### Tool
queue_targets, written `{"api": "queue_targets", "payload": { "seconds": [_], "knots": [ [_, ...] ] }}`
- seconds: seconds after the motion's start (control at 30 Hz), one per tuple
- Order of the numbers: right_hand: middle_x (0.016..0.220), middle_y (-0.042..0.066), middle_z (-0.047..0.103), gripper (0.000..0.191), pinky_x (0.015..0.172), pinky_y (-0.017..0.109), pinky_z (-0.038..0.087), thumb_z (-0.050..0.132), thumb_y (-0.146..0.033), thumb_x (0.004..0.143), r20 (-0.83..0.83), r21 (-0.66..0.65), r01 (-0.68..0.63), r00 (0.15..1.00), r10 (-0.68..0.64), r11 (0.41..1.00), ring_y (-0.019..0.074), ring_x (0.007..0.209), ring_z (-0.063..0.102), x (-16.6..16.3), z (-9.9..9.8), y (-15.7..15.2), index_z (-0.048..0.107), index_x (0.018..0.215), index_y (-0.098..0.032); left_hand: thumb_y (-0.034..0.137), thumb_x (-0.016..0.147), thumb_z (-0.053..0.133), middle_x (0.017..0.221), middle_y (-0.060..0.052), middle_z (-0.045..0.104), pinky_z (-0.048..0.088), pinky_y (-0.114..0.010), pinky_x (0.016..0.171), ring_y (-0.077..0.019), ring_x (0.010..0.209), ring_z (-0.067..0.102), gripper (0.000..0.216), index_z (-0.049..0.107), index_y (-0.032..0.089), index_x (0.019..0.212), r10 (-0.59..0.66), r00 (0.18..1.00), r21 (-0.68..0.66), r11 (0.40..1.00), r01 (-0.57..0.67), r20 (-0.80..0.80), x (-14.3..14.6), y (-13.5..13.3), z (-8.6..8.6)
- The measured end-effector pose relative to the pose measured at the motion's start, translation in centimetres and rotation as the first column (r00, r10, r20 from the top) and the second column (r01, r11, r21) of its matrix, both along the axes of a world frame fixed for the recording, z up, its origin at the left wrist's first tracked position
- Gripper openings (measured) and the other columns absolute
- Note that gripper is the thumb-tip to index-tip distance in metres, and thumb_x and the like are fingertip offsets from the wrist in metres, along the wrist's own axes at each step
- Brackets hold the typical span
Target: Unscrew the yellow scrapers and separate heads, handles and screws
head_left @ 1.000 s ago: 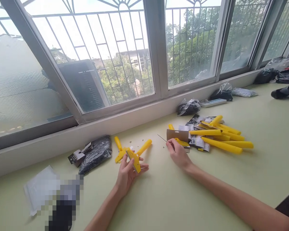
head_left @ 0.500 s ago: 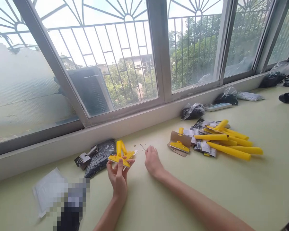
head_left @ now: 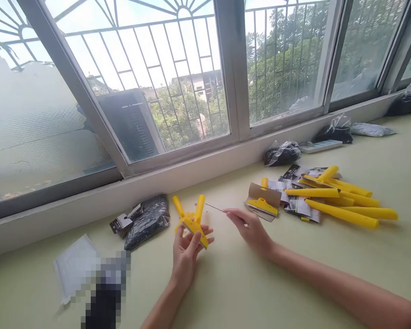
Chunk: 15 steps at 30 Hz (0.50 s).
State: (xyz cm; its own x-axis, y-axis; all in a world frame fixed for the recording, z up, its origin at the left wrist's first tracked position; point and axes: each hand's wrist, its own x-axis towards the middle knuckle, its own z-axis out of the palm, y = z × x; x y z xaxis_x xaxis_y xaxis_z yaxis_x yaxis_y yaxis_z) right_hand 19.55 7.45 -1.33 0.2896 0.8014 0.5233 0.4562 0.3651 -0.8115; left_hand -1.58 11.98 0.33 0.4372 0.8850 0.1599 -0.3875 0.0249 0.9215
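Presently, the left hand [head_left: 184,260] is closed around the head of a yellow scraper [head_left: 196,227], thumb across the near face and the other fingers behind, with two fingertips spread out past it. The scraper is raised in front of the person, its handle pointing up and away, its blade edge toward the wrist. The right hand [head_left: 251,232] pinches a thin metal rod [head_left: 215,208] between thumb and fingertips; the rod points left, its tip near the scraper's handle, and contact between the two cannot be confirmed. Small metal pieces [head_left: 207,211] lie near the rod tip on the pale green table [head_left: 233,283]. A second yellow scraper [head_left: 177,205], partly hidden, lies just behind the left hand. To the right, a yellow scraper head [head_left: 263,206] rests against brown card [head_left: 254,192], beside a pile of yellow handles [head_left: 344,213] on printed packaging. A black bag [head_left: 149,221] lies farther left.
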Motion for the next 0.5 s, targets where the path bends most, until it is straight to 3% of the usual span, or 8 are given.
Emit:
{"api": "queue_targets", "payload": {
  "seconds": [0.07, 0.17, 0.27, 0.5],
  "knots": [
    [0.076, 0.002, 0.062, 0.035, 0.055, 0.027, 0.036, 0.049, -0.048, 0.102, 0.003, -0.019, 0.023, 1.0, -0.023, 1.0, 0.0145, 0.062, 0.046, 1.8, 0.0, -3.1, 0.071, 0.101, -0.021, 0.033, 0.088, 0.075, 0.12, -0.016, 0.072, 0.055, -0.055, 0.099, -0.0335, 0.115, 0.07, 0.051, 0.049, 0.02, 0.129, -0.068, 0.997, -0.014, 0.998, 0.068, -0.033, 0.1, 0.0, 0.1],
    [0.071, 0.001, 0.056, 0.035, 0.053, 0.028, 0.031, 0.048, -0.046, 0.103, 0.033, -0.093, -0.081, 0.996, 0.085, 0.992, 0.0134, 0.059, 0.04, 2.9, 0.0, -5.6, 0.068, 0.095, -0.019, 0.029, 0.086, 0.077, 0.124, -0.017, 0.072, 0.051, -0.057, 0.105, -0.0339, 0.119, 0.067, 0.054, 0.048, 0.02, 0.131, -0.129, 0.991, -0.033, 0.991, 0.128, -0.041, 0.1, 0.0, 0.1],
    [0.067, -0.001, 0.053, 0.033, 0.053, 0.027, 0.031, 0.049, -0.044, 0.103, 0.077, -0.122, -0.187, 0.977, 0.197, 0.975, 0.0126, 0.058, 0.038, 2.6, 0.1, -5.8, 0.068, 0.095, -0.018, 0.027, 0.085, 0.078, 0.125, -0.017, 0.071, 0.049, -0.058, 0.107, -0.0341, 0.124, 0.064, 0.058, 0.047, 0.02, 0.134, -0.161, 0.986, -0.045, 0.986, 0.159, -0.046, 0.0, 0.1, 0.2],
    [0.068, 0.0, 0.056, 0.032, 0.055, 0.027, 0.032, 0.048, -0.039, 0.104, 0.159, -0.119, -0.238, 0.954, 0.255, 0.964, 0.0119, 0.059, 0.039, 1.8, 0.1, -5.2, 0.072, 0.097, -0.018, 0.026, 0.087, 0.076, 0.126, -0.017, 0.071, 0.047, -0.059, 0.11, -0.0346, 0.125, 0.064, 0.058, 0.045, 0.022, 0.136, -0.185, 0.98, -0.045, 0.982, 0.183, -0.068, -0.1, 0.3, 0.3]
  ]
}}
